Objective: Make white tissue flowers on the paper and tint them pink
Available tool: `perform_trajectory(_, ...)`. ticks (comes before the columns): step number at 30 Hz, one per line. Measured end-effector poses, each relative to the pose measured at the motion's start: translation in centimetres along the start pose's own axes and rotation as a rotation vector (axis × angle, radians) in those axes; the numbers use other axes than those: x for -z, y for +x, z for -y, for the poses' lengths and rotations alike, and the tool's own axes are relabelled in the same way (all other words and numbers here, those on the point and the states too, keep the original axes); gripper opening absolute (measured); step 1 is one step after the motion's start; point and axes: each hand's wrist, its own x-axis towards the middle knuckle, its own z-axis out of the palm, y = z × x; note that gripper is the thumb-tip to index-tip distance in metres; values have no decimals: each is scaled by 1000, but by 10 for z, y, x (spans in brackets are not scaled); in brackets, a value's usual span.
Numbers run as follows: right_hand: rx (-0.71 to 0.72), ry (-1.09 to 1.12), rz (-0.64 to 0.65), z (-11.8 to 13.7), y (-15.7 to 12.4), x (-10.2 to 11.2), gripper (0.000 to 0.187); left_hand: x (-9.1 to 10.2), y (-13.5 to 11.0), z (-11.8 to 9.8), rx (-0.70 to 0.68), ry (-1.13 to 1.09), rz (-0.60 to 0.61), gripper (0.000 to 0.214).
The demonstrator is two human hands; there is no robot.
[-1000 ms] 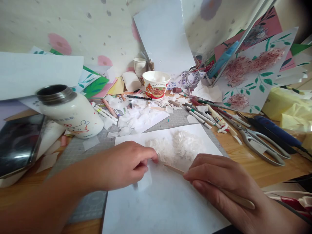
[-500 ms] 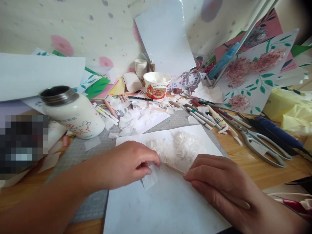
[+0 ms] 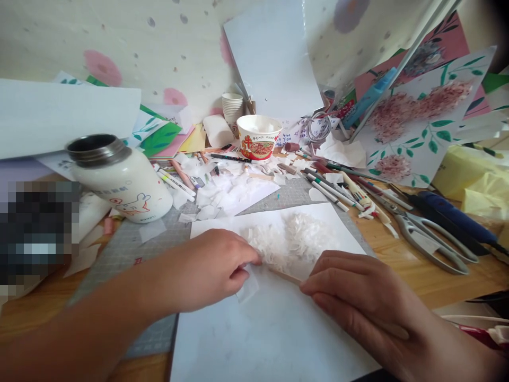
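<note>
White ruffled clusters (image 3: pixel 308 233), two of them, sit on one white sheet (image 3: pixel 238 339) just beyond the grip: one right by the left hand's fingertips, the other farther off, ahead of the right hand's knuckles. The left hand (image 3: pixel 210 270) is pinched narrow and appears to hold one thin paper piece (image 3: pixel 248 287), which shows below its thumb. The right hand (image 3: pixel 366 297) is closed pen-fashion around one wooden stick (image 3: pixel 286 276), its tip near the left fingertips. The work looks partway along: both mounds are built up, while the piece at the left hand seems not yet fixed, and the loose scraps (image 3: pixel 226 193) beyond that hand look unused; they overlap too much to count. Farther out lie one printed bowl (image 3: pixel 256 142) ahead, one bottle (image 3: pixel 123 185) left of the grip, one pair of scissors (image 3: pixel 433 241) right of it and, above those, a leafy card (image 3: pixel 423 119) bearing three pink clusters.
</note>
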Motion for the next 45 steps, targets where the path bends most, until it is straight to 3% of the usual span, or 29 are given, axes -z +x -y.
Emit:
perform_trajectory(6,-22,-7,-9,-1,-2,5,32,1,0,2,0,-12,5,21)
perform_trajectory(15,-97,151,85,-9,-4,5,19,0,2,1,-216,-131,-117,13)
perform_trajectory(19,-19,115,-47,-9,-11,4,19,-7,6,0,-177,-92,-264,16)
perform_trajectory(22,87,94,-206,-6,-15,-1,18,-11,8,0,-153,-76,-298,16)
perform_trajectory(24,155,42,-242,-4,-14,-7,20,-13,9,-1,-150,-58,-305,13)
perform_trajectory(33,238,-195,-202,6,0,-18,26,-16,11,-6,-140,-17,-310,8)
perform_trajectory(39,195,-262,-56,10,3,-16,25,-14,11,-5,-122,-69,-323,10)
perform_trajectory(45,252,-207,-155,3,8,-34,22,-10,12,0,61,-102,-405,11)
